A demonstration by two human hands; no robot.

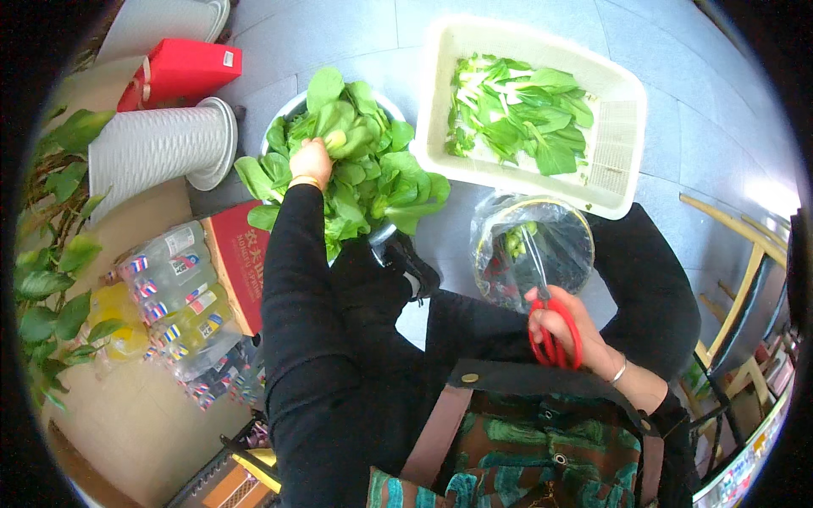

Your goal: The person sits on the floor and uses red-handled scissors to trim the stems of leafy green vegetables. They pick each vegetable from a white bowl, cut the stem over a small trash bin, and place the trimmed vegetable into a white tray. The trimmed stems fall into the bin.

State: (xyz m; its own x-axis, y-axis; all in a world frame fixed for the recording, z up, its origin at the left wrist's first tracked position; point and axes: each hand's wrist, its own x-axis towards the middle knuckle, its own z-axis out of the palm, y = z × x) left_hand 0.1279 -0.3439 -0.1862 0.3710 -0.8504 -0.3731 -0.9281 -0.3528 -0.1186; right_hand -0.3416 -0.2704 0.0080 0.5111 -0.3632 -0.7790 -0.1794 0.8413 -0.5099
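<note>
My left hand [311,164] is closed around the stem end of a head of leafy greens [343,127], above a round metal basin [292,109] heaped with more greens [400,184]. In my right hand [571,320] is a pair of scissors with red handles [554,336]; the blades point away from me over a round bin lined with a clear plastic bag [565,241]. Pale green cut pieces [517,240] lie in the bin. Beyond it, a cream plastic basket [613,136] holds separated leaves [546,127].
White woven-textured stands [159,143] and a red box [197,66] are at the upper left. Packs of bottled drinks [184,286], a red carton [238,260] and a leafy plant [47,279] are on the left. A wooden chair [737,298] stands at the right.
</note>
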